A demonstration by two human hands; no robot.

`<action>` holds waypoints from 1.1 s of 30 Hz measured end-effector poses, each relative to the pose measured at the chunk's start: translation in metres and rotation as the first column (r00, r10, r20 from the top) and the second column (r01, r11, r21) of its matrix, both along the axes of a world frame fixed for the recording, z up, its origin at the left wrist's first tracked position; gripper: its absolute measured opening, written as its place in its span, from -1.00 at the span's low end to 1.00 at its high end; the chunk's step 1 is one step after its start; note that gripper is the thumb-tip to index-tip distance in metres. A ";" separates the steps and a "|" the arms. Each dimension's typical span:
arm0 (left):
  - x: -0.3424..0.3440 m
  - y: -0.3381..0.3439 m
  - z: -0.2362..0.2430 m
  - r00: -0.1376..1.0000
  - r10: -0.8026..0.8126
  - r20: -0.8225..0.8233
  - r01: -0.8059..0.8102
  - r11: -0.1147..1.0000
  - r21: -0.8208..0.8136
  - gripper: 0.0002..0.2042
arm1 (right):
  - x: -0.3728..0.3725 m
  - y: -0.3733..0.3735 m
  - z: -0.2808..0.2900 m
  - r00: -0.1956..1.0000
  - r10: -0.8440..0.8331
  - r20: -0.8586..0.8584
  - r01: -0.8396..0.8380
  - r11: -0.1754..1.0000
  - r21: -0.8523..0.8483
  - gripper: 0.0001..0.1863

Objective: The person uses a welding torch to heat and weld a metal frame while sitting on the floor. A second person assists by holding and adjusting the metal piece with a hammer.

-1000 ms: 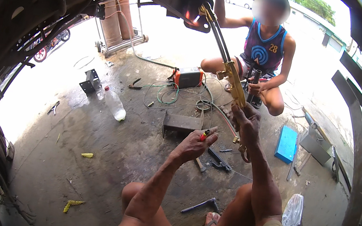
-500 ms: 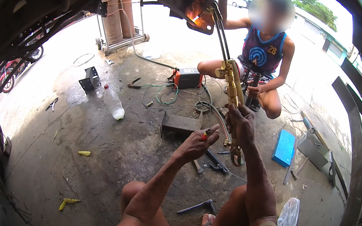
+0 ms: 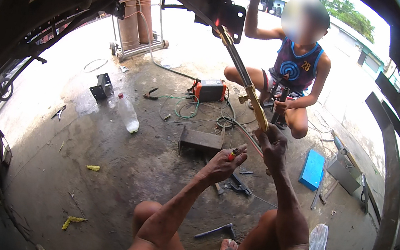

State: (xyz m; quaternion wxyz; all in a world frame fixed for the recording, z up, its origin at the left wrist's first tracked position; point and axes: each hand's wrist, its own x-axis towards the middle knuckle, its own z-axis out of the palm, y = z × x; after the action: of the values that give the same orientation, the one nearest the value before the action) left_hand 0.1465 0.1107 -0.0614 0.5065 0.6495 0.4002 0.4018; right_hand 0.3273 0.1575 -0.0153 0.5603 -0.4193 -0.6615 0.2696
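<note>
My right hand (image 3: 274, 146) grips the handle of a brass cutting torch (image 3: 251, 90). The torch slants up and to the left, its head up by a dark steel plate with holes (image 3: 236, 24) on the frame overhead. A small red glow shows at the torch head. Lower and to the left, my left hand (image 3: 222, 166) is closed around a small red and yellow lighter (image 3: 232, 154), apart from the torch. A hose (image 3: 254, 143) runs down behind my right hand.
A person (image 3: 298, 67) squats ahead on the right, holding a dark tube. Gas cylinders (image 3: 131, 27) on a trolley stand far left. An orange and black welding machine (image 3: 209, 90), a steel beam piece (image 3: 201, 139), a plastic bottle (image 3: 127, 114), a blue box (image 3: 312, 169) and a hammer (image 3: 217, 230) lie around.
The torch has tilted further left, and its head has shifted slightly lower. Bright orange flame at the plate has shrunk to a small red glow. My left hand has moved slightly right.
</note>
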 end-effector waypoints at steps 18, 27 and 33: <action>0.010 -0.017 -0.008 0.921 -0.035 0.387 0.129 0.967 -0.219 -0.36 | -0.043 0.007 0.014 0.824 -0.344 0.450 0.236 0.930 0.281 -0.65; 0.013 -0.029 0.002 0.920 -0.049 0.388 0.159 0.954 -0.256 -0.47 | -0.049 0.011 0.012 0.821 -0.421 0.386 0.293 0.891 0.348 -0.64; 0.022 -0.035 -0.001 0.908 -0.126 0.400 0.239 0.939 -0.248 -0.33 | -0.050 0.000 0.014 0.813 -0.413 0.411 0.286 0.897 0.337 -0.66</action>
State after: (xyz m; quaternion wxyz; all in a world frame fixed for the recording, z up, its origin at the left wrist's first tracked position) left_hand 0.1685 0.0761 -0.0627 0.6999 0.5129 0.2865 0.4063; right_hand 0.2776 0.1577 -0.0016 0.4719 -0.5106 -0.7177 -0.0382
